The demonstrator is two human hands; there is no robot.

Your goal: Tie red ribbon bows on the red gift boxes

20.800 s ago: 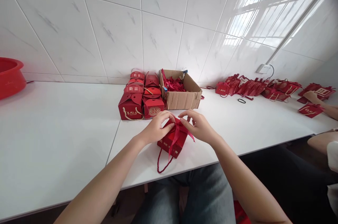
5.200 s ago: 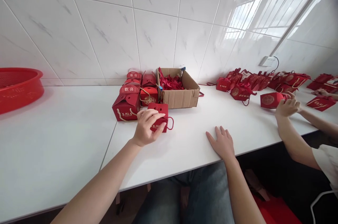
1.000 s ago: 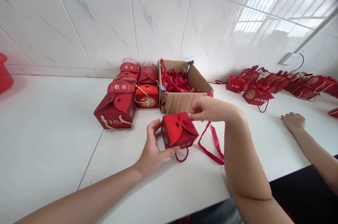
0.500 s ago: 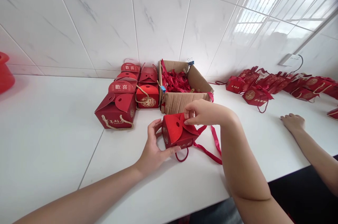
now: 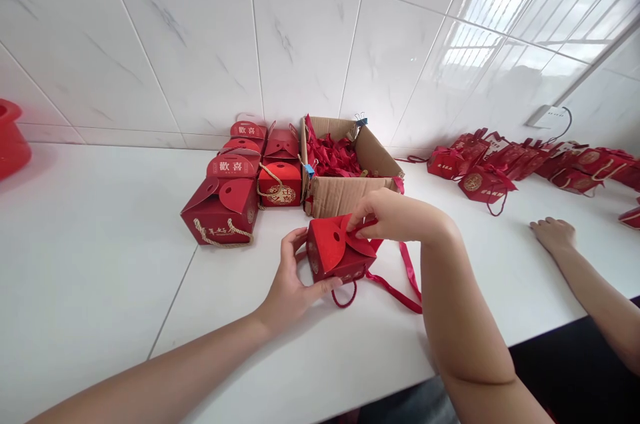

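A small red gift box (image 5: 327,247) with curved top flaps rests on the white table (image 5: 240,357). Around its left side and near edge wrap the fingers and thumb of my left hand (image 5: 295,277). My right hand (image 5: 383,214) reaches over the top from the right, its fingertips pinched at the flaps. A dark red cord loop (image 5: 345,304) hangs out at the near side. From the box's right side a red ribbon (image 5: 397,294) runs across the table, partly behind my right forearm.
Behind stands a cardboard carton (image 5: 345,196) of red ribbons. Several red boxes (image 5: 220,211) with rope handles sit left of it. More decorated boxes (image 5: 483,184) line the right, near another person's hand (image 5: 555,234). A red plastic object (image 5: 13,144) is at far left.
The fingers of my right hand have shifted slightly on the box's top flaps, and a bit of ribbon now shows beside them. My left hand keeps its place around the box.
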